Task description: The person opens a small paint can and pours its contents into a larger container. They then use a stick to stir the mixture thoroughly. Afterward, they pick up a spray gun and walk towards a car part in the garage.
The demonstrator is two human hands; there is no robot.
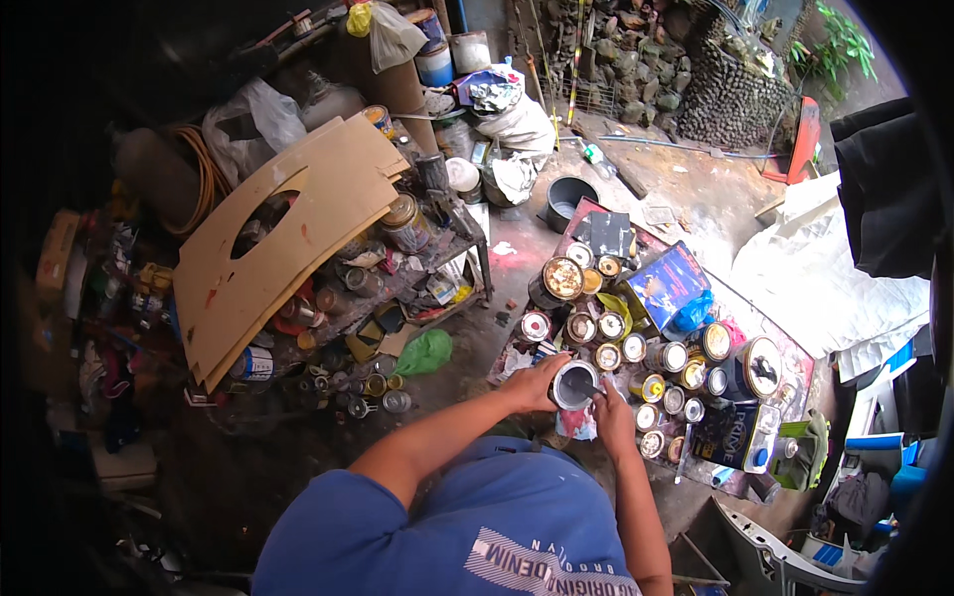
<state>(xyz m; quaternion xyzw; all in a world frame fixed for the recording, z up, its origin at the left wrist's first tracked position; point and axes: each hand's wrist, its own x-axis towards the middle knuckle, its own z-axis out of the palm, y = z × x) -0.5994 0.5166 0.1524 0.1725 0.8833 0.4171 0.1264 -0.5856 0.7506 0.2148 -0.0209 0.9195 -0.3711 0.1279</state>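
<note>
My left hand (540,385) grips an open round can (574,370) of grey paint by its side. My right hand (608,405) pinches a thin dark tool (586,386) that dips into the grey paint; its working end is hidden in the can. The can is held above the near edge of a paint-stained board (801,397) crowded with several lidded, stained paint cans (562,278), a large blue container (656,283), a crumpled blue bag (693,313) and a dark rectangular can (733,429).
On the left, a cluttered bench carries cardboard cutouts (268,278), cans and a green bag (425,353). A dark bucket (567,207), white sacks (512,139) and a stone wall feature (646,70) stand behind. White sheeting (815,258) and assorted panels (765,556) lie to the right.
</note>
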